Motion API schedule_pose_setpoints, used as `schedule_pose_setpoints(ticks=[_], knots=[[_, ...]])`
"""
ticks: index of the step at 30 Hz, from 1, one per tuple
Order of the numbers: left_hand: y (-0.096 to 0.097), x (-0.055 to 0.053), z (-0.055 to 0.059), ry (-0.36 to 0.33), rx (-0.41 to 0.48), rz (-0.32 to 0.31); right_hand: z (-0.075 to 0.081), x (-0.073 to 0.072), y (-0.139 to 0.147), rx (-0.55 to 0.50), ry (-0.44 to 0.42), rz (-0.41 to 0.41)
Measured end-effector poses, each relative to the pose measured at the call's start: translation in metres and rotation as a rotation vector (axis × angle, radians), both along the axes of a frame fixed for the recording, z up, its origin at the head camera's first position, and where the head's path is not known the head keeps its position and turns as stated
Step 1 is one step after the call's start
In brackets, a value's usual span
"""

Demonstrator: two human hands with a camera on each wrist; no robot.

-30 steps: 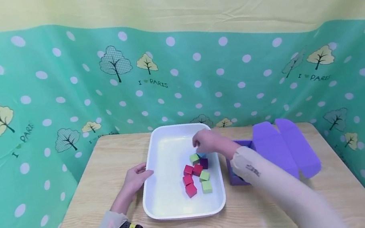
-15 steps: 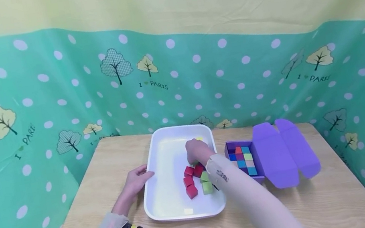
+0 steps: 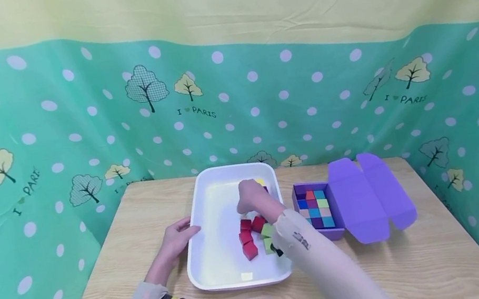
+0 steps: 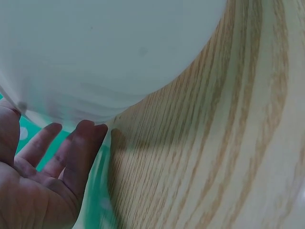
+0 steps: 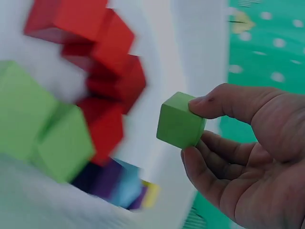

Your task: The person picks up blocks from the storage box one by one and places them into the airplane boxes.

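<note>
A small green cube [image 5: 178,121] is pinched between the thumb and fingertips of my right hand [image 3: 252,195], over the middle of the white tray [image 3: 218,260]. In the head view the hand itself hides that cube. Below it lie several red cubes [image 3: 250,251] in a bent row, with green cubes [image 5: 62,143] beside them. Dark, purple, blue and yellow cubes [image 5: 126,183] show farther along in the right wrist view. My left hand [image 3: 176,239] holds the tray's left side, thumb over the rim, fingertips against the outer wall.
Right of the tray stands a purple box [image 3: 333,234], packed with rows of coloured cubes [image 3: 314,214]. Its lid [image 3: 359,203] lies folded back to the right. A wooden table [image 3: 135,210] carries everything, and a patterned green and yellow cloth [image 3: 220,94] hangs behind.
My right hand has moved left over the tray and picked a green cube out of the group. The cubes in the purple box have come into view. The left hand keeps its place.
</note>
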State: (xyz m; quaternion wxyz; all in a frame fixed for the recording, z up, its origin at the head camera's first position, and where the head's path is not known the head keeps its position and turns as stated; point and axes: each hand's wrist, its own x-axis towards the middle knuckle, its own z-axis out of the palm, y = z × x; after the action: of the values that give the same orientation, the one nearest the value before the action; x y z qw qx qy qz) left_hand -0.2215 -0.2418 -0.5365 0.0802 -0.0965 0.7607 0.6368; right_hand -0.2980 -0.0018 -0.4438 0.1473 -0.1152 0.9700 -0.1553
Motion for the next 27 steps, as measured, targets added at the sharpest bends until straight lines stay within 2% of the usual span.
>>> schedule_pose_setpoints(ticks=[4,6,11,15,20,27], knots=[[0.001,-0.001,-0.001,-0.007,-0.014,0.002,0.026,0.009,0.024,-0.136,0.058,-0.001],[0.001,-0.001,-0.002,-0.014,-0.015,0.012,0.036,0.013,0.039,-0.163,0.074,0.006],[0.0,-0.001,-0.005,-0.014,-0.015,0.029,0.05,0.017,0.087,-0.219,0.137,0.068],[0.0,-0.002,-0.004,-0.006,-0.017,0.017,0.056,0.015,0.129,-0.204,0.186,0.111],[-0.001,-0.002,0.001,-0.009,-0.034,0.011,0.054,0.007,0.175,-0.122,0.201,0.107],[0.0,0.0,0.003,-0.042,-0.041,-0.002,0.044,-0.011,0.208,-0.051,0.17,0.164]])
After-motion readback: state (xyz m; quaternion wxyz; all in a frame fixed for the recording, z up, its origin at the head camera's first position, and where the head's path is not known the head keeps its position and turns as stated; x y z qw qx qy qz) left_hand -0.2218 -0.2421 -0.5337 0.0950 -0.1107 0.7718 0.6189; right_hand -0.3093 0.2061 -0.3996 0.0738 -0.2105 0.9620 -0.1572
